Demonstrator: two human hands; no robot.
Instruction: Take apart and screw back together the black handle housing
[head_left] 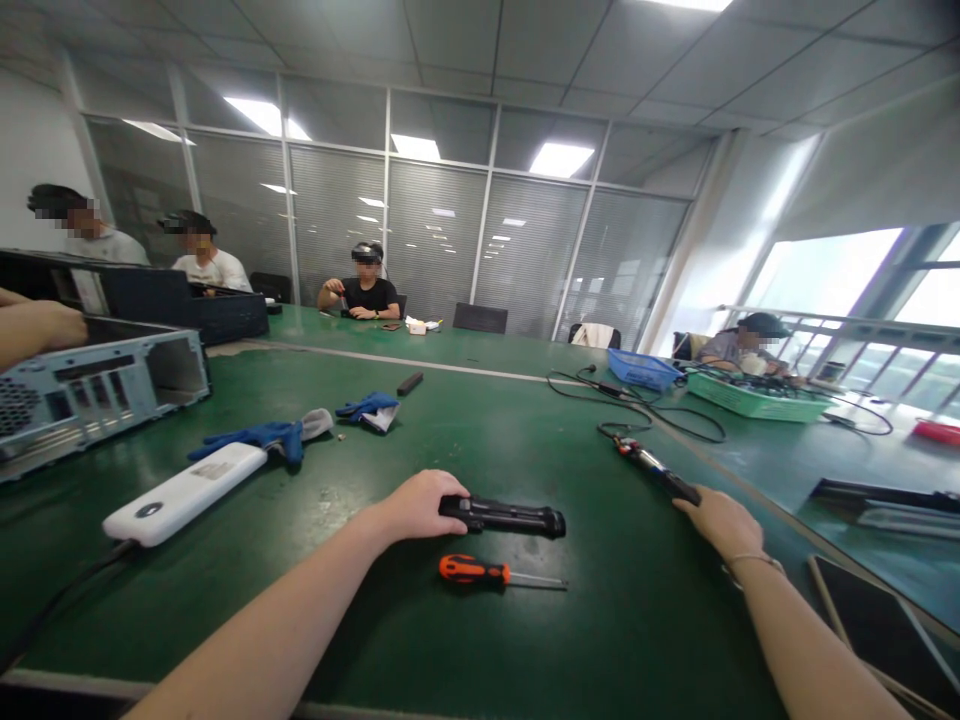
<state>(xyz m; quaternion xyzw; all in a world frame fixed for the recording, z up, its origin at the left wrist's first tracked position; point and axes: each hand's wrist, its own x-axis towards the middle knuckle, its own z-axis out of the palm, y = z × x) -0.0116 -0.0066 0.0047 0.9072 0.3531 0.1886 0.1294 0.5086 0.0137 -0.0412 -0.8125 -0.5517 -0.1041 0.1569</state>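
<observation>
My left hand (421,505) is closed around one end of a black tube-shaped casing (514,516) that lies sideways just above the green table. An orange and black screwdriver (476,571) lies right below it, its shaft pointing right. Off to the right, my right hand (724,522) grips the dark end of a slim device part (652,462). Silver metal shows along its middle, and coloured wires show at its far end, near a black cable (637,395). The fingertips of both hands are partly hidden.
A white power strip (184,495), blue gloves (262,437) and an open computer case (105,385) with another person's arm stand left. A blue basket (643,370), a green basket (757,398) of cables and a tablet-like dark slab (885,630) are right. Several people sit around.
</observation>
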